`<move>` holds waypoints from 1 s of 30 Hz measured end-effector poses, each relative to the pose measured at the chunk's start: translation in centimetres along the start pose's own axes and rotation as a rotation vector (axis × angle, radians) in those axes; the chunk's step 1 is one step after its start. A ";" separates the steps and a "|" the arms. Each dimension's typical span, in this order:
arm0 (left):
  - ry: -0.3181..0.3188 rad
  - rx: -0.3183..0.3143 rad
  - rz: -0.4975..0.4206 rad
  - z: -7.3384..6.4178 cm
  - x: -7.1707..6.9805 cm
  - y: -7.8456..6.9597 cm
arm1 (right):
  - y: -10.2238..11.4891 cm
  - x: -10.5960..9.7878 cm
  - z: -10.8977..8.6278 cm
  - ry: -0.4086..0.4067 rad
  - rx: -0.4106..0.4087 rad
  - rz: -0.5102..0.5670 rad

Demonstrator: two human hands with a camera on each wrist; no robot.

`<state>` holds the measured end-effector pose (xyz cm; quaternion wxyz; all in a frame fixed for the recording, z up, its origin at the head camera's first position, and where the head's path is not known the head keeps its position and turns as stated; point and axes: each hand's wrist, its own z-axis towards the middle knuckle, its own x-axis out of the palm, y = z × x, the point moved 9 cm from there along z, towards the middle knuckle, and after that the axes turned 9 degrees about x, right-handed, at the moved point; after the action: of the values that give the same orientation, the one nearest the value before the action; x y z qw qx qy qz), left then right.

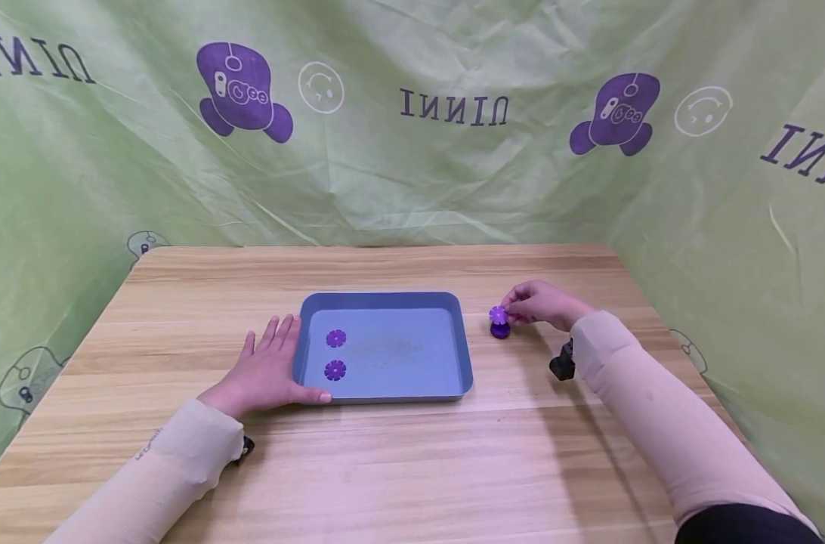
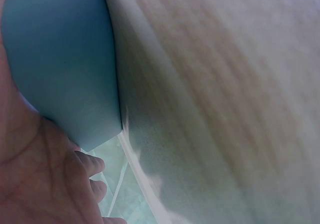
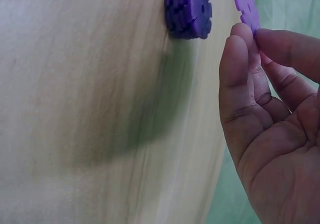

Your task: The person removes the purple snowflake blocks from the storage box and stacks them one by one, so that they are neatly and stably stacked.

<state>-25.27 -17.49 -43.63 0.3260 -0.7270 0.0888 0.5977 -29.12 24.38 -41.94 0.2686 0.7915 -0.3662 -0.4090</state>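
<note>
My right hand (image 1: 536, 304) pinches a purple notched disc (image 1: 498, 315) between thumb and fingertips. Below that disc, on the table, stands a short stack of darker purple discs (image 3: 189, 12), apart from the held one in the right wrist view. A blue-grey tray (image 1: 385, 394) lies left of the stack. Two purple notched discs rest inside it near its left wall, an upper disc (image 1: 335, 338) and a lower disc (image 1: 335, 370). With fingers extended, my left hand (image 1: 263, 372) rests against the tray's left side, its thumb along the front edge. In the left wrist view its palm touches the tray wall (image 2: 65, 59).
The wood-grained table (image 1: 399, 468) carries the tray and the stack. A green printed cloth (image 1: 412, 174) hangs behind the table and along both sides. Each wrist wears a small black camera, such as the right one (image 1: 562, 363).
</note>
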 end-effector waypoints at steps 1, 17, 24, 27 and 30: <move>0.000 -0.001 -0.002 0.0 0.0 0.0 | -0.2 0.0 0.0 -0.001 0.003 -0.002; 0.006 0.002 -0.018 0.0 0.1 0.1 | -1.9 0.0 0.1 -0.016 0.032 -0.005; 0.008 -0.001 -0.024 0.0 0.1 0.1 | -1.6 0.4 -0.1 -0.001 0.015 -0.003; 0.010 -0.002 -0.024 0.0 0.1 0.1 | -1.6 0.4 -0.2 -0.002 0.018 -0.009; 0.011 -0.001 -0.021 0.0 0.1 0.1 | -1.7 0.3 -0.1 -0.008 0.021 -0.012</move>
<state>-25.28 -17.57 -43.75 0.3315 -0.7314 0.0826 0.5902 -28.26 25.13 -43.25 0.2564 0.7948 -0.3668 -0.4098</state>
